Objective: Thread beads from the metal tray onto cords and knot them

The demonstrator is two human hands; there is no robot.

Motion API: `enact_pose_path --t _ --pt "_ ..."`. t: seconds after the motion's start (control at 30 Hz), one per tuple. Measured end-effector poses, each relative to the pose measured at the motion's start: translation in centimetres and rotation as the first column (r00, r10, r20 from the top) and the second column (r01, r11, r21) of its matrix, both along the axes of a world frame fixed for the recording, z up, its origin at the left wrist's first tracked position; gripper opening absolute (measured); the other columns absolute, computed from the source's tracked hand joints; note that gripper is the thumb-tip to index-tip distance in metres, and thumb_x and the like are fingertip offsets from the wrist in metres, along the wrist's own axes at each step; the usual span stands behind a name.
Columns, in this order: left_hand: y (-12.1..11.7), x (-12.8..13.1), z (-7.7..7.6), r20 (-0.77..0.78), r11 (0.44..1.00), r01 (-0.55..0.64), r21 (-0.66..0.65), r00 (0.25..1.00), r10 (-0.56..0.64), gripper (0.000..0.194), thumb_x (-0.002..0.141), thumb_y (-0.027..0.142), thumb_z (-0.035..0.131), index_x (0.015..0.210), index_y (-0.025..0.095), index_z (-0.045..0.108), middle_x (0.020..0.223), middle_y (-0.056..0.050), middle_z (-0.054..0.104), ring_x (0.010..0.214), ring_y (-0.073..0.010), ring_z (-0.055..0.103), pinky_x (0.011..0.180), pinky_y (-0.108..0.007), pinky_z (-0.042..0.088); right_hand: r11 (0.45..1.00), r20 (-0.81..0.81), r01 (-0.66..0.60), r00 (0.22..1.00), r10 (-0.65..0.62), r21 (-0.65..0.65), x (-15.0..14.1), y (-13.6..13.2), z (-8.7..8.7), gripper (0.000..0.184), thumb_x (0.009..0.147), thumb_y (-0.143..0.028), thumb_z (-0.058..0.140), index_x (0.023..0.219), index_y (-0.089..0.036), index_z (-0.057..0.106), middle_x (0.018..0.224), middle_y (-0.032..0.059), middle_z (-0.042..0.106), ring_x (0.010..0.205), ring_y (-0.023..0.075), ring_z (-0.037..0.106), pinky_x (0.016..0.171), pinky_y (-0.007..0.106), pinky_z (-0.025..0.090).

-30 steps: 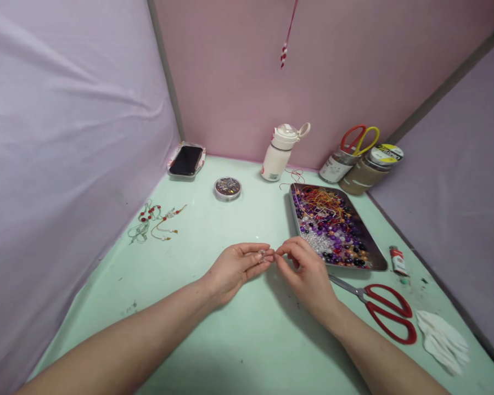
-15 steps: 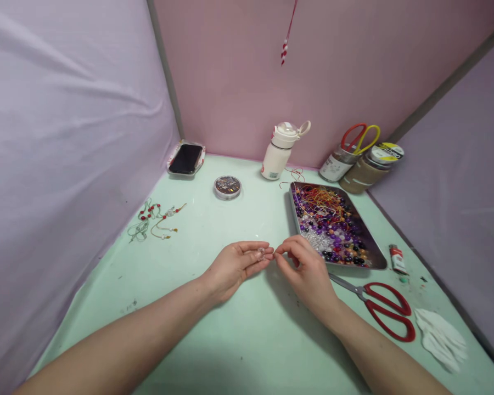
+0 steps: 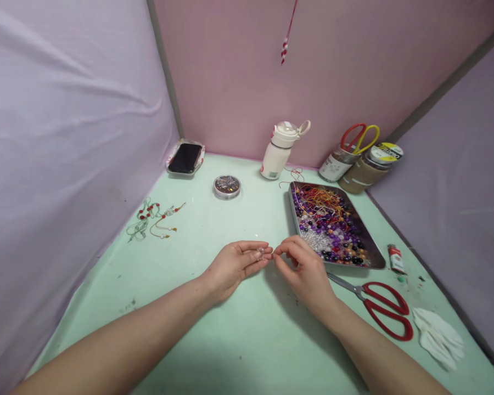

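The left hand lies palm up, its thumb pinning a small clear beadlike piece against the fingers, near their tips. Just beyond that piece, the right hand presses thumb and forefinger together; I cannot tell what, if anything, they pinch.

The table is pale mint green with dark specks; the back wall is dusty pink, the side cloths lilac. Beads run purple, black, amber, red and clear, and the tangled thread mixes red, orange and yellow. The scissors pair red handles with grey blades. The bottle is cream, the phone black, the glove white — and the jar lid yellow, black and white. Red beads dot the green cord; the hanging string is deep red.
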State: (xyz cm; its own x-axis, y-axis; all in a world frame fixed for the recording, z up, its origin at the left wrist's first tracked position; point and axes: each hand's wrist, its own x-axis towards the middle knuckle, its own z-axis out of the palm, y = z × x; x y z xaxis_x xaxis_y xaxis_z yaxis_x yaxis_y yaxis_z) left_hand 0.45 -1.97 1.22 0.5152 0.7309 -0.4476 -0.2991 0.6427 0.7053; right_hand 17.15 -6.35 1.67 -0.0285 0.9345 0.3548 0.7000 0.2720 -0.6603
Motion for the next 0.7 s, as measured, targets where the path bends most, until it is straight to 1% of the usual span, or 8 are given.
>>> enact_pose_path --t 0.2,0.5,0.7 --pt "-0.01 -0.08 -0.14 -0.002 1.0 0.008 0.013 1.0 -0.008 0.016 0.083 0.008 0.061 0.097 0.01 0.069 0.108 -0.014 0.07 0.099 -0.0174 0.067 0.102 -0.033 0.047 1.0 0.013 -0.015 1.0 0.014 0.006 -0.07 -0.04 0.28 0.012 0.085 -0.015 0.054 0.075 -0.021 0.058 0.078 0.0023 0.056 0.073 0.0168 0.052 0.066 0.03 0.041" --pt "0.03 0.08 -0.06 -0.013 1.0 -0.003 -0.005 1.0 0.003 0.016 0.083 0.007 0.06 0.096 0.009 0.069 0.106 -0.014 0.071 0.097 -0.0159 0.067 0.101 -0.032 0.048 1.0 0.007 -0.02 1.0 0.02 -0.009 0.14 -0.02 -0.13 0.011 0.085 -0.013 0.056 0.077 -0.02 0.059 0.08 0.0017 0.055 0.075 0.0159 0.052 0.068 0.028 0.04" --pt "-0.02 0.03 0.17 -0.016 1.0 -0.013 -0.013 1.0 0.013 0.015 0.083 0.005 0.059 0.094 0.009 0.069 0.105 -0.014 0.071 0.096 -0.0162 0.067 0.102 -0.033 0.047 0.999 -0.002 -0.039 0.999 0.039 -0.009 0.15 -0.06 0.01 0.012 0.085 -0.012 0.056 0.077 -0.02 0.059 0.08 0.0016 0.055 0.075 0.0157 0.052 0.068 0.028 0.04"
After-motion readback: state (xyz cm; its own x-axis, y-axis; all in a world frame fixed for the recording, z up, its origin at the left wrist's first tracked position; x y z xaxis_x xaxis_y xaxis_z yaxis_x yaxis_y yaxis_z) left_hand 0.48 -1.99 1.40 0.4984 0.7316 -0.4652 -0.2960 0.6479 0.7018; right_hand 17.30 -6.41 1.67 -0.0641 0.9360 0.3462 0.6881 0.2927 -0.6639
